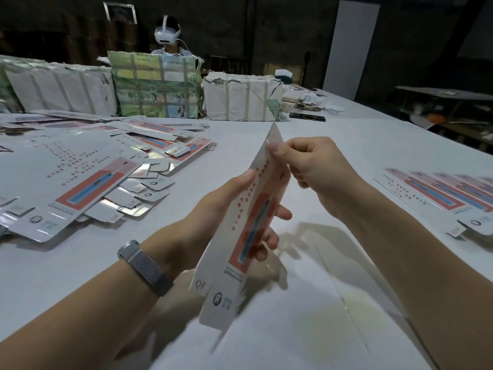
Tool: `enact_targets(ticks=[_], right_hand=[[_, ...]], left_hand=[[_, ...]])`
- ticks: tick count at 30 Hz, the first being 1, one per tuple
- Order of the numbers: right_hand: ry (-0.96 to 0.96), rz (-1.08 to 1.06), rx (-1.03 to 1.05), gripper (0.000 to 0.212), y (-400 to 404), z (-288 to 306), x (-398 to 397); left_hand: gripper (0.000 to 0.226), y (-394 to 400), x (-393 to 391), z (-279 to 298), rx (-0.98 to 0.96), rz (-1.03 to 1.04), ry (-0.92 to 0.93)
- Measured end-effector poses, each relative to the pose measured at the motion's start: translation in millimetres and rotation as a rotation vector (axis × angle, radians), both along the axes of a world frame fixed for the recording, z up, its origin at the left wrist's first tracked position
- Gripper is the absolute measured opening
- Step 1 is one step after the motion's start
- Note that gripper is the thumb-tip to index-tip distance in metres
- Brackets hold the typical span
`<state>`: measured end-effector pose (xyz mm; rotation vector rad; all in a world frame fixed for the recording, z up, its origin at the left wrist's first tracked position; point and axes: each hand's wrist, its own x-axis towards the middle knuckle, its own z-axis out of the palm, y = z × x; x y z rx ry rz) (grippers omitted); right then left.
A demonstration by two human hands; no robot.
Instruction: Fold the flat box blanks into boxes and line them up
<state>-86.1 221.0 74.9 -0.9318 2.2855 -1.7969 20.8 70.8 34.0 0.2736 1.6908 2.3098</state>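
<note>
Head camera: a person holds one box blank (248, 228) upright above the white counter (333, 329), mid-fold. The left hand (213, 217) grips its middle, thumb on the near face and fingers (277, 212) curled behind; the right hand (317, 166) pinches the top edge between thumb and fingertips. A loose pile of flat blanks (88, 177) lies to the left, and a row of overlapping finished pieces (448, 198) lies at the right edge. To do this step well, the left hand should likely hold the body steady while the right pulls the panels apart along the creases, squaring the tube before tucking the end flaps.
</note>
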Motion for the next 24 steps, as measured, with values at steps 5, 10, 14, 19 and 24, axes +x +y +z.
enact_targets(ticks=[5,10,14,19,24], right_hand=[[-0.101,0.004,-0.019,0.033,5,13,2],[-0.075,-0.004,-0.073,0.033,6,15,5],[0.018,-0.067,-0.182,0.027,-4,5,8],[0.172,-0.216,-0.162,0.032,-15,-7,11],[0.324,-0.272,-0.114,0.024,-24,-17,21]], left_hand=[[0.064,3,0,4,0.1,-0.055,-0.042],[0.057,5,2,0,0.067,0.022,-0.018],[0.054,7,0,-2,-0.112,0.134,0.077],[0.094,5,-2,6,-0.586,0.459,0.303],[0.079,15,-7,-2,-0.851,0.706,0.538]])
